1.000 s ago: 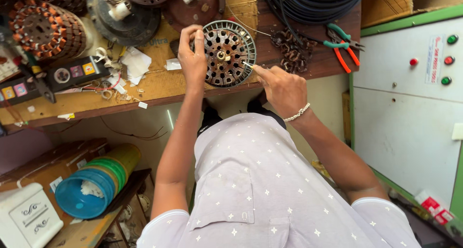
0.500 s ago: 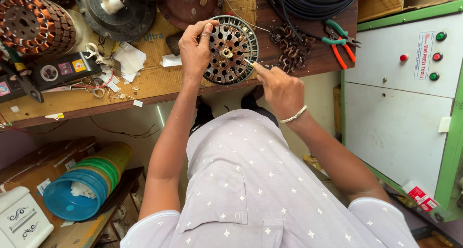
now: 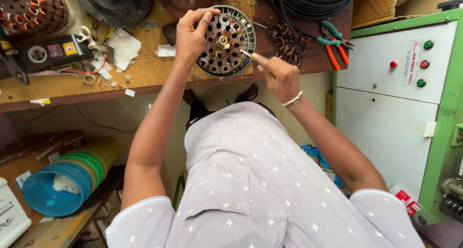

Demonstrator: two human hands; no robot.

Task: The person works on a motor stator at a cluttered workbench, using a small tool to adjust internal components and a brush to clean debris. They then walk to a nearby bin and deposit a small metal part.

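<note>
A round slotted metal motor core (image 3: 226, 41) with a small white hub lies on the wooden workbench (image 3: 67, 86). My left hand (image 3: 192, 35) grips its left rim, thumb and fingers curled over the edge. My right hand (image 3: 276, 74) sits at the core's lower right, pinching a small pale strip whose tip touches the slotted edge. A silver bracelet circles my right wrist. My grey patterned shirt fills the lower half of the view.
Red and green pliers (image 3: 333, 44) and a coil of black cable (image 3: 308, 0) lie at the right of the bench. A wound copper stator (image 3: 26, 7) sits far left. A white control cabinet (image 3: 390, 98) with coloured buttons stands right; stacked plastic tubs (image 3: 62, 185) lie below left.
My left hand has slid from the core's top-left round to its left rim. My right hand with the strip stays at the lower right edge. The camera has shifted slightly.
</note>
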